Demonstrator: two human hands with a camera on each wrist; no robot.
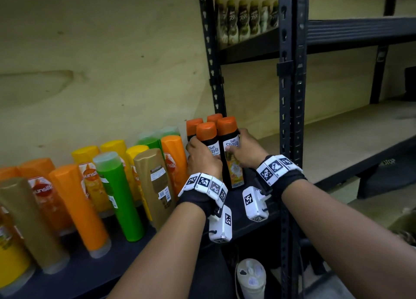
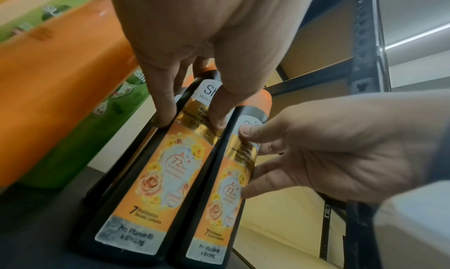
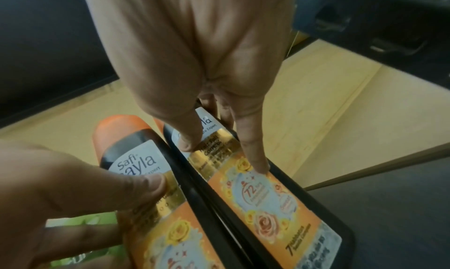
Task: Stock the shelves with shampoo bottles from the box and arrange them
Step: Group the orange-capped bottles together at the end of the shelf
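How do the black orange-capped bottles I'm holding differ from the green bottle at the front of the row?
The black orange-capped bottles are opaque, stand cap-up and are gripped by the left hand and right hand; the translucent green bottle stands cap-down, untouched. Both stand on the dark shelf.

Two bare forearms are reaching forward side by side, each wearing a black wrist strap. The left hand is curling its fingers downward in a grip. The right hand is gripping likewise, thumb pressing forward.
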